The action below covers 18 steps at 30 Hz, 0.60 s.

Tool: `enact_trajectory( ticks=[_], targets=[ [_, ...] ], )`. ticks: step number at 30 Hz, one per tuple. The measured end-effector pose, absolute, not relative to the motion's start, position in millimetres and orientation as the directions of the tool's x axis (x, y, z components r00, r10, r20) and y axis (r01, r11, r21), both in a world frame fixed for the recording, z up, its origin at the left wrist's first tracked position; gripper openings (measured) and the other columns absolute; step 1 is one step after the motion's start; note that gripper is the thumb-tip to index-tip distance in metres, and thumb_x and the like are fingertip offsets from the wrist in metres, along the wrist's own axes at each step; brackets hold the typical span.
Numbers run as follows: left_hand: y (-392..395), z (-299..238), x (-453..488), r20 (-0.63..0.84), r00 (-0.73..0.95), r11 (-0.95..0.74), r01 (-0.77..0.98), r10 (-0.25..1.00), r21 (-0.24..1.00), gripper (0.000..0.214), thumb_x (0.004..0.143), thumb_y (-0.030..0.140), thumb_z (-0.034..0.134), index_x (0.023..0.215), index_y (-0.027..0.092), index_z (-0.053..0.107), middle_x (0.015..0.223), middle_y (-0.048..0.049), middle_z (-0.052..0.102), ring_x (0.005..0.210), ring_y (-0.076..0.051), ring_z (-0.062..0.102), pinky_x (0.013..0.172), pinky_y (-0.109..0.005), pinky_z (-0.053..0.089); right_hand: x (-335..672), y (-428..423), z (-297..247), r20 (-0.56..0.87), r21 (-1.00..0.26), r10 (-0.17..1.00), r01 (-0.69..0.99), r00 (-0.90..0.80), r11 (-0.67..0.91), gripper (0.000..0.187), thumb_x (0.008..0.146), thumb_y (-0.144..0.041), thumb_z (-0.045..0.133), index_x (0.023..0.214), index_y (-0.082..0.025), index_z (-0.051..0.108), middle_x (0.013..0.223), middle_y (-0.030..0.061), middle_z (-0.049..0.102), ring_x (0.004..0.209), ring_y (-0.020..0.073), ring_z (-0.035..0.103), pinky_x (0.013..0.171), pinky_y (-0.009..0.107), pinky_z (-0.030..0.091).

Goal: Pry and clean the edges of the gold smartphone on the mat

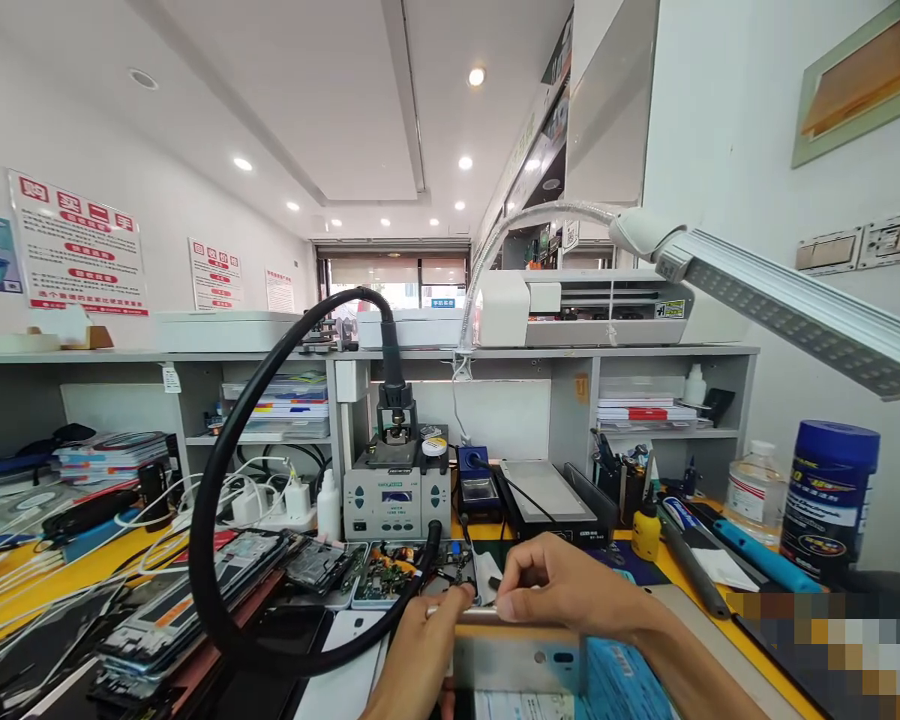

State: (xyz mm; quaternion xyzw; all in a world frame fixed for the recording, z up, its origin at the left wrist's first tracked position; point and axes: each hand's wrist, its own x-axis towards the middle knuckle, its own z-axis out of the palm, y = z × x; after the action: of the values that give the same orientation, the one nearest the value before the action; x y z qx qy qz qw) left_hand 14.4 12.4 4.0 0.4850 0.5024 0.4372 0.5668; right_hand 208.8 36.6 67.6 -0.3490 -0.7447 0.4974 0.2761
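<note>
My left hand (pixel 427 635) is closed round the left end of a thin, flat, pale-edged piece (pixel 484 609), seen almost edge-on. Its thumb lies along the top, and the other fingers are mostly hidden. From the right, my right hand (pixel 562 590) reaches over the same piece with thumb and forefinger pinched together. A small dark tip shows beside that pinch, too little of it to name. Right below both hands stands a silver metal panel (pixel 506 660) with a round hole and a dark slot. Beyond them lie opened phones with bare circuit boards (pixel 394 575).
A thick black hose (pixel 208 500) loops from the hot air station (pixel 397 500) across the left side. Stacked phones (pixel 187 590) crowd the left. At right stand a yellow bottle (pixel 646 532), a clear bottle (pixel 755 490) and a blue tub (pixel 831 500). A lamp (pixel 802 310) hangs overhead.
</note>
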Motion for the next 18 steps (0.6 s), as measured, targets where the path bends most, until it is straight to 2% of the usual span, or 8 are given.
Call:
enact_trajectory(
  ticks=[7, 13, 18],
  targets=[
    [14.8, 0.4, 14.6, -0.155, 0.1, 0.157, -0.014, 0.983, 0.987, 0.051, 0.071, 0.07, 0.065, 0.067, 0.02, 0.056, 0.049, 0.0054, 0.046, 0.037, -0.012, 0.042, 0.034, -0.023, 0.031, 209.2, 36.9, 67.3, 0.062, -0.943, 0.788, 0.223, -0.613, 0.247, 0.036, 0.066, -0.046, 0.09, 0.072, -0.014, 0.074, 0.063, -0.0037, 0.057, 0.061, 0.0111, 0.042, 0.057, 0.023, 0.031],
    [16.0, -2.4, 12.1, -0.183, 0.048, 0.183, -0.005, 0.982, 0.983, 0.051, 0.073, 0.066, 0.066, 0.085, 0.018, 0.061, 0.059, 0.0022, 0.058, 0.042, -0.016, 0.052, 0.036, -0.026, 0.036, 210.1, 35.6, 71.3, 0.072, -0.931, 0.781, 0.239, -0.621, 0.276, 0.034, 0.069, -0.045, 0.088, 0.074, -0.013, 0.076, 0.064, -0.003, 0.058, 0.061, 0.0112, 0.041, 0.057, 0.024, 0.03],
    [17.2, -4.6, 10.2, -0.198, 0.046, 0.198, 0.011, 0.979, 0.98, 0.05, 0.073, 0.068, 0.064, 0.08, 0.018, 0.061, 0.053, 0.0039, 0.053, 0.041, -0.016, 0.052, 0.037, -0.025, 0.035, 212.1, 36.8, 70.6, 0.08, -0.927, 0.771, 0.237, -0.632, 0.291, 0.033, 0.071, -0.043, 0.086, 0.077, -0.011, 0.077, 0.063, -0.0025, 0.058, 0.06, 0.0109, 0.041, 0.055, 0.023, 0.03]
  ],
)
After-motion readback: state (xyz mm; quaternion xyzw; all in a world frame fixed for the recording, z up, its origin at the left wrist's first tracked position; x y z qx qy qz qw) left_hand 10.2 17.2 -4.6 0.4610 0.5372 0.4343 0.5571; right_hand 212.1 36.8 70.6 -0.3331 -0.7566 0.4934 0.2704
